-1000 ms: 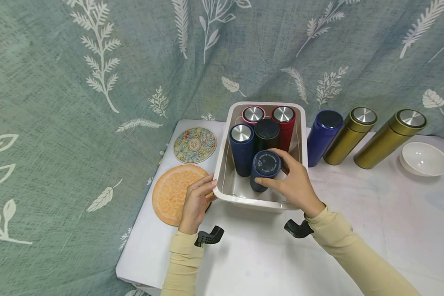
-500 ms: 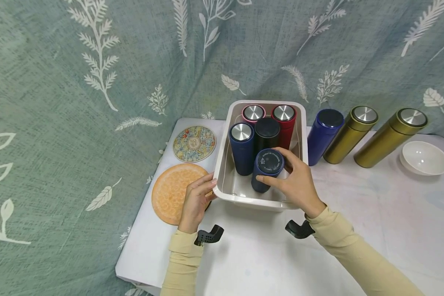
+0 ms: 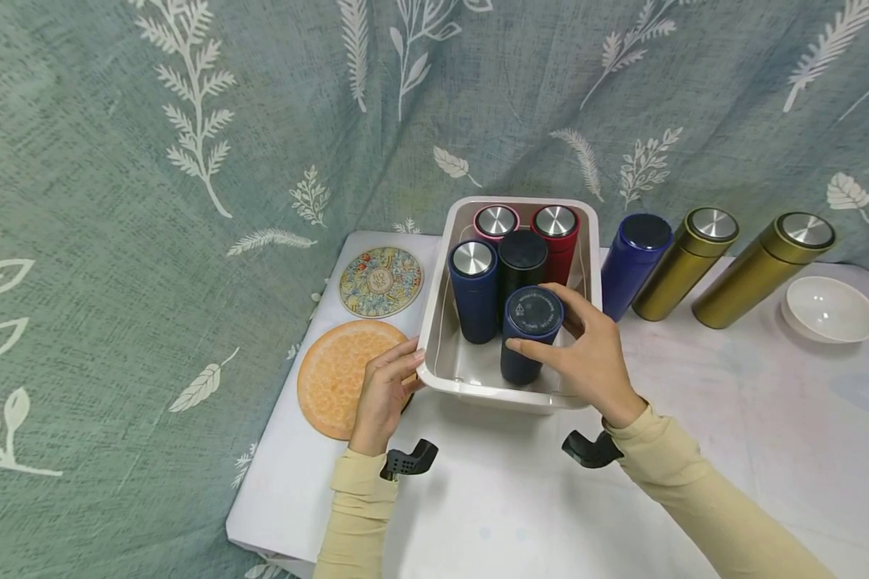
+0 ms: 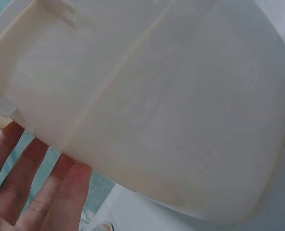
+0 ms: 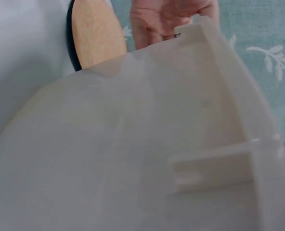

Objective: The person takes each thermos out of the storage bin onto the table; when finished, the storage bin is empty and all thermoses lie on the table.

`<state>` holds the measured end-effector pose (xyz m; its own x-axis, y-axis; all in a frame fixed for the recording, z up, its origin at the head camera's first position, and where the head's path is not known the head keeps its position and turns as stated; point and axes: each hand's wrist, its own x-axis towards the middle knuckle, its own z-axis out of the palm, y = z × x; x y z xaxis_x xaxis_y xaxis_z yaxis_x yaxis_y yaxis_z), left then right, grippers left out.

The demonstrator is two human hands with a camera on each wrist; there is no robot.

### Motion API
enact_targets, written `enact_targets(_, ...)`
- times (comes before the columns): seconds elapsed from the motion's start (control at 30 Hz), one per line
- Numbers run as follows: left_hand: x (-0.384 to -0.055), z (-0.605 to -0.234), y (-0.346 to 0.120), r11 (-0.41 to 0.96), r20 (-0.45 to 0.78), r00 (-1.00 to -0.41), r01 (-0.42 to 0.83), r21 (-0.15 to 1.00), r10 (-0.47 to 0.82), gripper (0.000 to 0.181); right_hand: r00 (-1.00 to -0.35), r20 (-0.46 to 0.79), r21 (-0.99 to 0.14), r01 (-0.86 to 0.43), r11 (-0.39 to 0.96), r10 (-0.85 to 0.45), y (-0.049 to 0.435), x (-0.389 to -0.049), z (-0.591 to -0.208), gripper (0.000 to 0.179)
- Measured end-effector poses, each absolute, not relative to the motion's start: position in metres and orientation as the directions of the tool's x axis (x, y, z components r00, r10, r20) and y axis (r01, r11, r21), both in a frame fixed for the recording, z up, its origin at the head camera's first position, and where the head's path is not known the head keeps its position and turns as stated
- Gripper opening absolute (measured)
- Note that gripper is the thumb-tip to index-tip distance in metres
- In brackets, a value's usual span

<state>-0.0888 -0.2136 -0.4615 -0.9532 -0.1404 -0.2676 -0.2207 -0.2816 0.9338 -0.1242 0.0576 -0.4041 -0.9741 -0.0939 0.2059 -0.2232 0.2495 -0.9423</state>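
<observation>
In the head view my right hand (image 3: 586, 354) grips a dark blue thermos flask (image 3: 525, 358) near its upper end, thumb on the near side. The flask is upside down, its printed base facing up, inside the front of a white plastic bin (image 3: 492, 394). Whether its lower end touches the bin floor cannot be told. My left hand (image 3: 384, 394) holds the bin's front left rim; in the left wrist view its fingers (image 4: 68, 192) reach the outer wall (image 4: 171, 120). Behind the held flask stand a blue flask (image 3: 473, 301), a black one (image 3: 523, 261), a red one (image 3: 558, 241) and a pink-rimmed one (image 3: 496, 221).
Right of the bin stand a shiny blue flask (image 3: 633, 265), two gold flasks (image 3: 684, 269) and a white bowl (image 3: 829, 310). At left lie a patterned round mat (image 3: 381, 281) and an orange round mat (image 3: 340, 378). A leaf-print curtain (image 3: 275, 145) hangs behind the table.
My right hand has shifted slightly right with the dark blue flask, which looks higher and shows more of its side. My left hand and the bin keep their place.
</observation>
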Motion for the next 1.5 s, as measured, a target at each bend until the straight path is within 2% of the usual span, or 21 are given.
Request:
enact_targets(0.27,-0.089,-0.461,-0.213,-0.278,-0.261,-0.956,-0.216,0.936,-0.136,0.039,-0.945,0.326,-0.930,-0.328,0.163,-0.041,0.068,-0.114,-0.381,0.073)
enact_targets(0.57,-0.089,-0.462,-0.213,-0.268,-0.256,-0.957,-0.213,0.939,-0.138,0.041,-0.863,0.505,-0.858,-0.499,0.124,0.024,0.081,-0.107,-0.347,0.078)
enact_targets(0.77,-0.088,-0.461,-0.213,-0.278,-0.264,-0.954,-0.218,0.936,-0.142,0.041,-0.847,0.520,-0.853,-0.521,0.023,0.108,0.090,-0.106,-0.330,0.075)
enact_targets(1.03,-0.089,-0.460,-0.212,-0.287,-0.266,-0.953,-0.218,0.933,-0.142,0.041,-0.829,0.528,-0.806,-0.558,-0.198,0.186,0.098,-0.103,-0.317,0.072)
enact_targets(1.5,-0.089,-0.460,-0.212,-0.296,-0.252,-0.956,-0.201,0.934,-0.148,0.036,-0.802,0.538,-0.705,-0.596,-0.383,0.257,0.115,-0.094,-0.302,0.072)
